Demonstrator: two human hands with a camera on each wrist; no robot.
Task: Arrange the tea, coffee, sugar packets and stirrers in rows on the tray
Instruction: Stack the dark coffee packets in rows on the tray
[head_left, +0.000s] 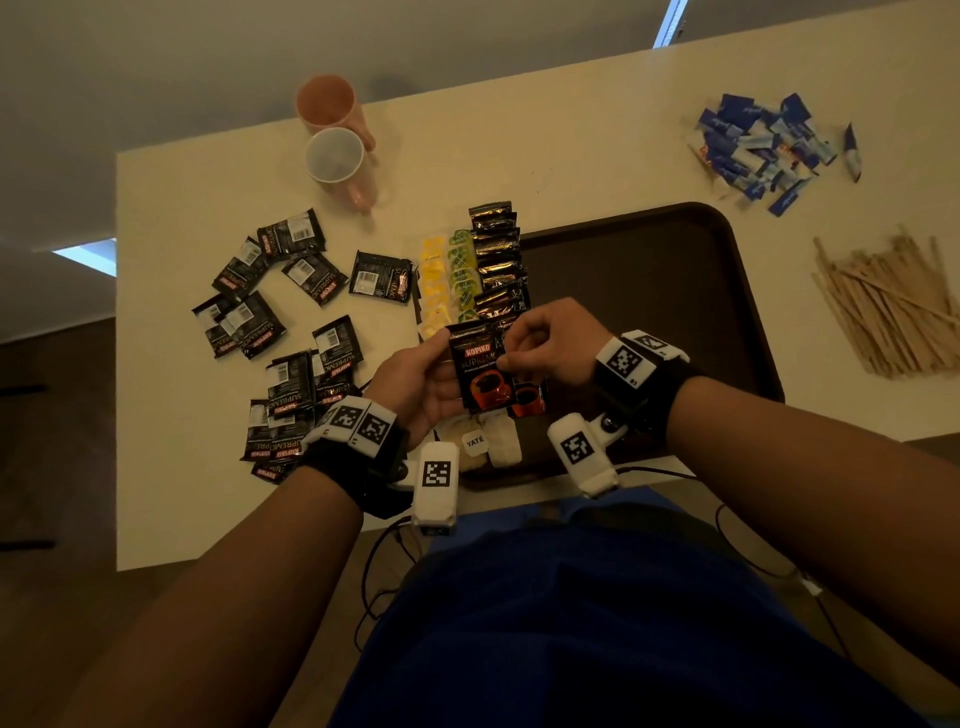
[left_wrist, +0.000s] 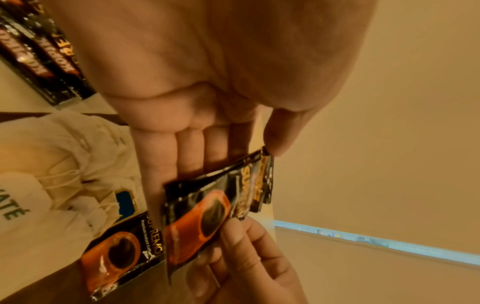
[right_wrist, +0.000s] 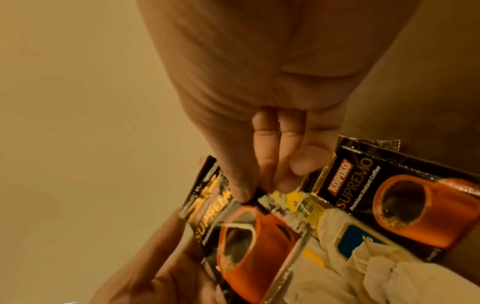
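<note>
Left grip: left hand (head_left: 423, 387) holds a small stack of Kopiko coffee sachets (head_left: 480, 371), thumb on top, fingers beneath.
Right grip: right hand (head_left: 545, 345) pinches the right edge of the top sachet between thumb and fingertip.
Stack position: above the near-left corner of the tray (head_left: 727, 249), clear of its surface.
Tray contents: one sachet on the tray (right_wrist: 405, 197) lies directly below; white tea bags (head_left: 491, 444) at the near edge; rows of yellow, green and black-gold packets (head_left: 475, 270) along the left side.
Still on counter: loose coffee sachets (head_left: 280, 332), sugar packets (head_left: 763, 150), stirrers (head_left: 893, 306).
Risk, slip: glossy foil; peeling one sachet may drag the others, spilling the stack onto the rows.
Risk, disturbance: a drop or low wrist could knock the tea bags or skew the neighbouring rows.
Risk, alignment: a tilted release would likely leave the coffee row crooked.
</note>
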